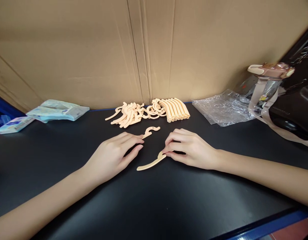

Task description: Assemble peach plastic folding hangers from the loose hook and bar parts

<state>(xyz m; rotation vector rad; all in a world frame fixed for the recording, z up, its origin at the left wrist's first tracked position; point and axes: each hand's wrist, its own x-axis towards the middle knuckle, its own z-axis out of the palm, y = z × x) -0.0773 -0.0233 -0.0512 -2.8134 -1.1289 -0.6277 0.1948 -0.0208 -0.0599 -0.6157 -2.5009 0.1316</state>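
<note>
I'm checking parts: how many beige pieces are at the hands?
2: a hooked piece at the left hand, a curved piece in the right hand; more may be hidden.

Black table (159, 203), smooth top, soft pale sheen on its near part; blue edging (266, 225) along table's near right side; brown cardboard sheet (81, 50), creased and seamed, upright behind table; blue bar (3, 106) at table's far left; reddish tiled floor (295, 230) below table's near right corner.

Forearms (259, 173) bare, angled inward. Left hand (116, 148) palm down, thumb near index. Right hand (191, 150) pinching, fingers bent.
</note>
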